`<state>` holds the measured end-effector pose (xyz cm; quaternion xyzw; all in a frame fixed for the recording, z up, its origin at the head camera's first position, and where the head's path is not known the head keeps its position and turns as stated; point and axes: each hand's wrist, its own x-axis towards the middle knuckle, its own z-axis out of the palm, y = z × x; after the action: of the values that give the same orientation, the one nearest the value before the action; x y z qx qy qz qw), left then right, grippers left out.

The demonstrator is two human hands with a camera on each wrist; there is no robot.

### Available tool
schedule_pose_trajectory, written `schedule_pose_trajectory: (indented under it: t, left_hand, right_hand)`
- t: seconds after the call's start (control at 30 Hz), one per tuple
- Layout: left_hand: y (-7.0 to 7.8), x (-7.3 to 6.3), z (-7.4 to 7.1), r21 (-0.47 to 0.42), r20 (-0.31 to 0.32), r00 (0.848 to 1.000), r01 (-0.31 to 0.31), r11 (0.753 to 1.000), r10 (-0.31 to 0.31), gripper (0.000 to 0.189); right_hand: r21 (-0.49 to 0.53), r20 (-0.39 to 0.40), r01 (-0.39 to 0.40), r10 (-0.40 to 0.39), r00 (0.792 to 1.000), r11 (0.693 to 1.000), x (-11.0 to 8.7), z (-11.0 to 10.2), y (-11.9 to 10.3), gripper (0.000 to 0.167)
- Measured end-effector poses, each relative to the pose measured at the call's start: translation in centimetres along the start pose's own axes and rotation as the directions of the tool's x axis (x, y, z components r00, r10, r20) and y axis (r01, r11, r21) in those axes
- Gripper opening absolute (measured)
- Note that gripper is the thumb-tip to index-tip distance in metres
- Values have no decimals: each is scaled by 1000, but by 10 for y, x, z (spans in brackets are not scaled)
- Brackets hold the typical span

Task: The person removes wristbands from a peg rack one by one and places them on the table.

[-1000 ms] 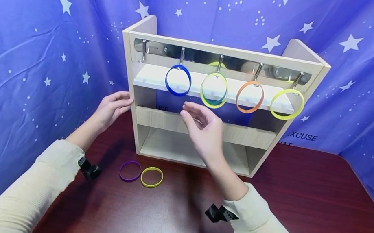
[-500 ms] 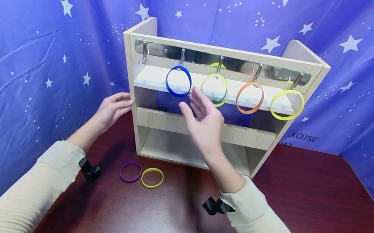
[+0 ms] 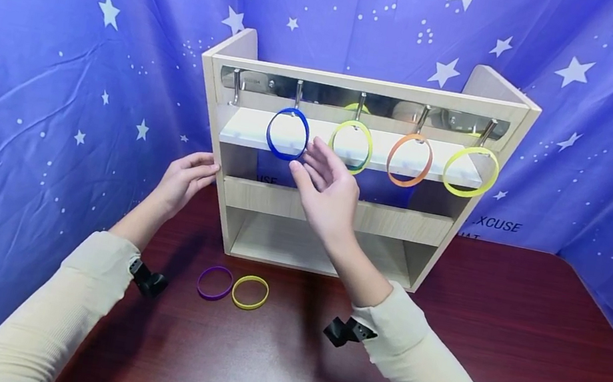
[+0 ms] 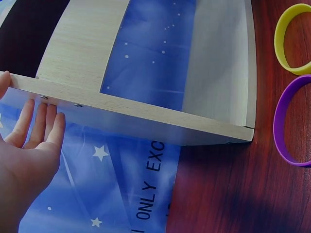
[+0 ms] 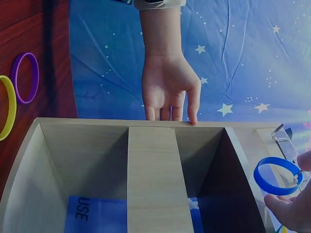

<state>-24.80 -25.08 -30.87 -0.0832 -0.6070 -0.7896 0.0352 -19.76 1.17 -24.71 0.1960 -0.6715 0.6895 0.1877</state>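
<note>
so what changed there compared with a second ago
The right grip moved up and left to the edge of the blue ring, which has shifted slightly left while hanging on its hook. Whether it has taken hold is unclear. Unchanged: the left grip at the side of the shelf unit, and the purple ring and yellow ring on the table.
</note>
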Motion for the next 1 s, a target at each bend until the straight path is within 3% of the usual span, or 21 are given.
schedule_pose_trajectory:
  t: [0.3, 0.6, 1.0]
  left_hand:
    - [2, 0, 1, -5, 4, 1000, 1, 1000, -1, 28]
    - [2, -2, 1, -8, 0, 1000, 9, 1000, -9, 27]
    - [1, -3, 1, -1, 12, 1000, -10, 1000, 10, 27]
  right_hand:
    - [31, -56, 43, -42, 998, 999, 7, 8, 5, 41]
    - [21, -134, 27, -24, 991, 999, 12, 12, 9, 35]
    - [21, -164, 34, -30, 986, 999, 13, 14, 12, 33]
